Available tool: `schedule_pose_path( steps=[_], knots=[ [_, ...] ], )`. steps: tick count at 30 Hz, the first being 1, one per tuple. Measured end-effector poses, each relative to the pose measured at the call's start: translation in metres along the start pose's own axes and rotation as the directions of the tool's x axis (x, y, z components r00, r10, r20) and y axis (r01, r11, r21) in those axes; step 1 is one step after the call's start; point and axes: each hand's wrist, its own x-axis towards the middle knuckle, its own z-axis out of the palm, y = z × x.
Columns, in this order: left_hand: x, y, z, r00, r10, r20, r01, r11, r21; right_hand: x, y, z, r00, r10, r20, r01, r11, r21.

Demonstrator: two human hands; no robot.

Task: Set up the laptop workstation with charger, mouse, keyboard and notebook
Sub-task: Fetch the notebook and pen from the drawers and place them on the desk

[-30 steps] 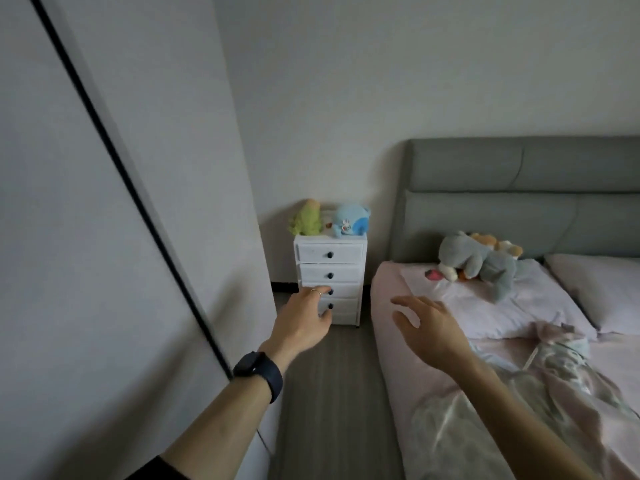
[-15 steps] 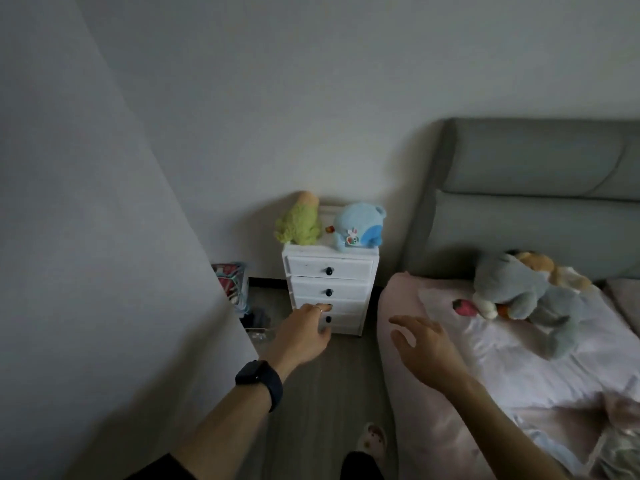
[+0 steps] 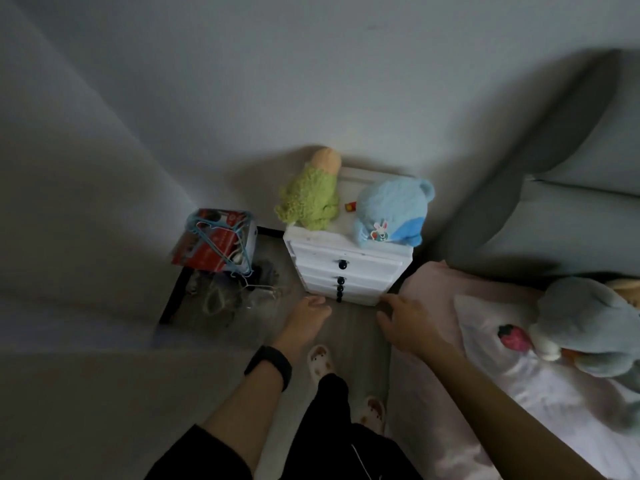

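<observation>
White drawer chest (image 3: 363, 263) ahead; my left hand (image 3: 308, 315) hangs loosely curled by the lowest knob (image 3: 338, 299), and my right hand (image 3: 408, 323) is spread. Both are empty. I see no laptop gear (perhaps it's inside a drawer). A hard tug could tip the chest and drop the blue plush toy (image 3: 391, 211).

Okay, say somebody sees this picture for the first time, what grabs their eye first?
Most likely the white drawer chest against the wall in the middle, with a green plush toy and a blue plush toy on top. Next, the grey plush toy on the pink bed at right, and the red box with blue hangers left of the chest.
</observation>
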Motion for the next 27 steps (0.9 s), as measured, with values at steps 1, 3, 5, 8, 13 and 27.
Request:
schedule_pose_path(
  steps=[1,3,5,8,13,27],
  knots=[
    [0.012,0.007,0.002,0.998,-0.064,0.009,0.065,0.993,-0.1,0.014,0.004,0.0,1.0,0.03,-0.002,-0.03,1.0,0.001],
    [0.044,0.017,0.003,0.981,-0.19,0.044,0.195,0.946,-0.261,0.042,0.01,0.001,0.996,0.086,-0.011,-0.086,0.996,0.005],
    [0.072,0.024,0.003,0.97,-0.242,0.037,0.239,0.907,-0.347,0.067,0.014,0.001,0.992,0.123,-0.031,-0.123,0.992,-0.009],
    [0.108,0.033,0.008,0.956,-0.29,0.034,0.279,0.874,-0.397,0.101,0.017,0.004,0.986,0.132,-0.098,-0.134,0.991,-0.009],
    [0.15,0.026,0.031,0.929,-0.366,0.062,0.357,0.836,-0.416,0.119,0.017,0.016,0.97,0.14,-0.201,-0.16,0.983,-0.086],
    [0.212,0.017,0.077,0.908,-0.379,0.177,0.381,0.574,-0.725,0.133,0.043,0.053,0.945,0.128,-0.301,-0.16,0.983,-0.084]
  ],
)
